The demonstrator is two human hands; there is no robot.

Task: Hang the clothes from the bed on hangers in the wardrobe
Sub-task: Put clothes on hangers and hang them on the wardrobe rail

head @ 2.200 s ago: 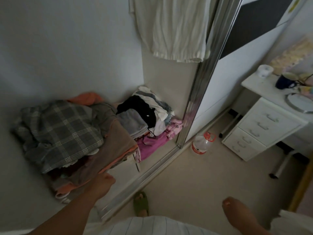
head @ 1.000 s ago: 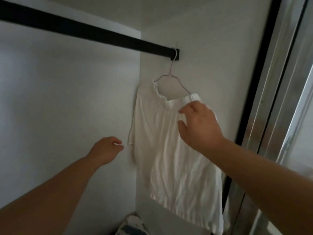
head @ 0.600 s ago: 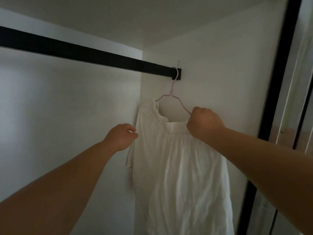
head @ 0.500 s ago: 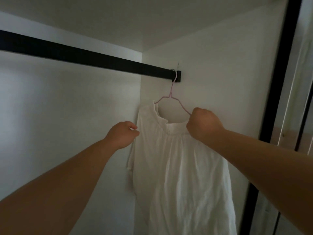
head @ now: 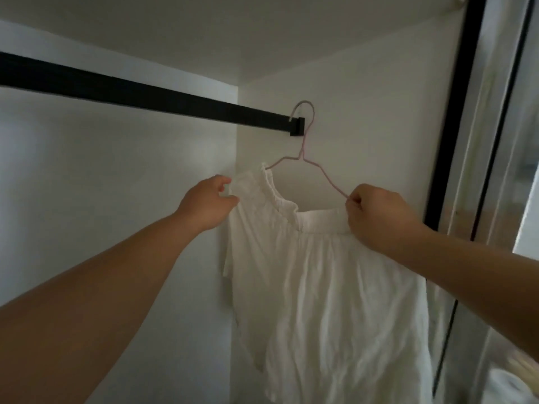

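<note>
1. A white garment (head: 326, 287) hangs on a thin pink wire hanger (head: 303, 158) in the right corner of the wardrobe, its gathered neckline slumped low on the wire toward the right.
2. The hanger's hook sits at the far right end of the black rail (head: 145, 91), just beside the rail's end bracket (head: 297, 130) on the side wall (head: 379, 118).
3. The left hand (head: 205, 204) reaches up to the garment's left shoulder; its fingers (head: 224, 182) are curled and pinch the edge of the white fabric there.
4. The right hand (head: 376, 217) is closed in a fist at the hanger's right arm, the fingers wrapped round the wire and the bunched neckline together.
5. Both forearms stretch up from the lower corners toward the garment.
6. The garment's body falls loose and wrinkled below the hands, hanging in front of the corner.
7. At the right stands the dark frame of a sliding door (head: 455, 141), with a reflective panel beside it.
</note>
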